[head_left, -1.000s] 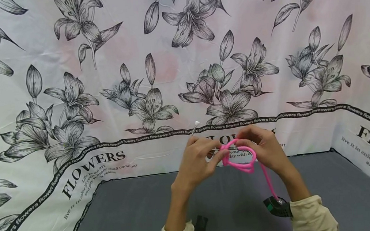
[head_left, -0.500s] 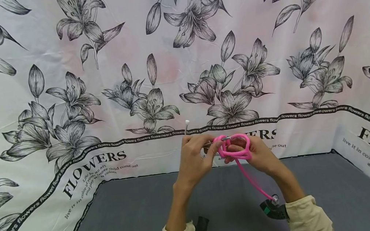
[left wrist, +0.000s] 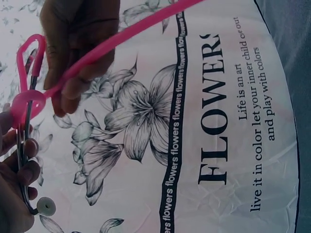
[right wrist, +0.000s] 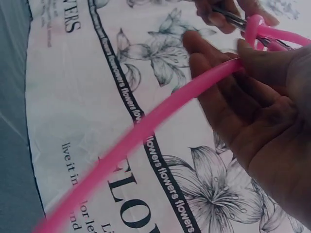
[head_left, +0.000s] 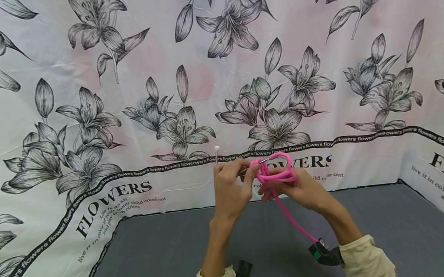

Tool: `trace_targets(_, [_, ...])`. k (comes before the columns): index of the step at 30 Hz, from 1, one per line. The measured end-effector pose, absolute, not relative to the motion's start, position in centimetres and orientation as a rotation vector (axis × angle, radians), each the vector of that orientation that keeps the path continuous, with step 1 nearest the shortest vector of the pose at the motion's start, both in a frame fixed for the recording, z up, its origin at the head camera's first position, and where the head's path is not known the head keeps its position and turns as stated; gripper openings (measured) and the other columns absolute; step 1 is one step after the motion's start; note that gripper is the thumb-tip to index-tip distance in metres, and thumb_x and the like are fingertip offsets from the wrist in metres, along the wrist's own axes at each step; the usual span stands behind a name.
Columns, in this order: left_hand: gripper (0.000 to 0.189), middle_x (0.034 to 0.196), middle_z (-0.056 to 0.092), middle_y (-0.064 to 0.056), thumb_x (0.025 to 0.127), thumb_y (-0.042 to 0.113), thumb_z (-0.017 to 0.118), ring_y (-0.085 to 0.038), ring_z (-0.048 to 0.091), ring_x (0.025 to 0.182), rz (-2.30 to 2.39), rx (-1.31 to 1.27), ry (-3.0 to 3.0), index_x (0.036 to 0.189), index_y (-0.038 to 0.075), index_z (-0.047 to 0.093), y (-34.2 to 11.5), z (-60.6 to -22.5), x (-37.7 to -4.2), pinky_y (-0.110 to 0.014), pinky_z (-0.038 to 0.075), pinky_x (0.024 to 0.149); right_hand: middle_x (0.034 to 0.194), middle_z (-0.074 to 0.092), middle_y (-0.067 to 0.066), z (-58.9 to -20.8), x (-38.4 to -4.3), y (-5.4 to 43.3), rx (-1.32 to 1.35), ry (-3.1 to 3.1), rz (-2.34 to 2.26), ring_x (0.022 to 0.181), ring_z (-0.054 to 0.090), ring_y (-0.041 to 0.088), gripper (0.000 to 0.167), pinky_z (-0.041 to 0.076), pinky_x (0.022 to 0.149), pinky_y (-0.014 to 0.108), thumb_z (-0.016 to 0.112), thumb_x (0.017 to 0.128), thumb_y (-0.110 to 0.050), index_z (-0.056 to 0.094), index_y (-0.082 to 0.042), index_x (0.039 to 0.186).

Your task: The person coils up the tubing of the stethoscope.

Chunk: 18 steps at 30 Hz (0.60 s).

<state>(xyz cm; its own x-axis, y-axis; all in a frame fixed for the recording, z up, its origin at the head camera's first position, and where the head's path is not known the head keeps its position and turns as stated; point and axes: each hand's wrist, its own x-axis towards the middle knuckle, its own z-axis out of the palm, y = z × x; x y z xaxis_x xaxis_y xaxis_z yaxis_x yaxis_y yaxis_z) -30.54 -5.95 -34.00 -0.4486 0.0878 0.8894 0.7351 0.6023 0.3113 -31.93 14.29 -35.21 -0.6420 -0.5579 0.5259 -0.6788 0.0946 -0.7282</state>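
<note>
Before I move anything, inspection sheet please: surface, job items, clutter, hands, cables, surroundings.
Surface: grey tabletop, below the raised hands.
Job items: pink cord, looped around a metal tool that has a white end; cord's tail runs down toward the right wrist.
Clutter: nothing seen.
Hands: left hand grips the metal tool; right hand holds the pink cord.
Cables: nothing seen.
Surroundings: flower-printed sheet behind and at both sides; black device on the right wrist.
</note>
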Motion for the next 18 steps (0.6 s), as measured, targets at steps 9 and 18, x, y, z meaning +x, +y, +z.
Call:
trace_targets(9, [0.016, 0.076, 0.076, -0.001, 0.099, 0.025, 0.072, -0.015, 0.068, 0.068, -0.890, -0.596, -1.875, 0.095, 0.009, 0.075, -6.39, -34.03, -30.76, -0.038, 0.038, 0.087, 0.104, 0.076, 0.031, -35.14, -31.67, 13.51, 1.343, -2.270, 1.754, 0.087, 0.081, 0.024, 0.036, 0.064, 0.083, 0.037, 0.055, 0.107, -0.003, 0.058, 0.009, 0.140])
trace_targets(18, [0.019, 0.070, 0.071, -0.002, 0.099, 0.026, 0.072, -0.018, 0.065, 0.069, -0.895, -0.517, -1.850, 0.093, 0.009, 0.074, -6.52, -33.91, -30.77, -0.038, 0.037, 0.087, 0.104, 0.075, 0.031, -35.20, -31.57, 13.27, 1.371, -2.289, 1.760, 0.088, 0.081, 0.023, 0.033, 0.064, 0.083, 0.040, 0.050, 0.109, -0.006, 0.057, 0.010, 0.138])
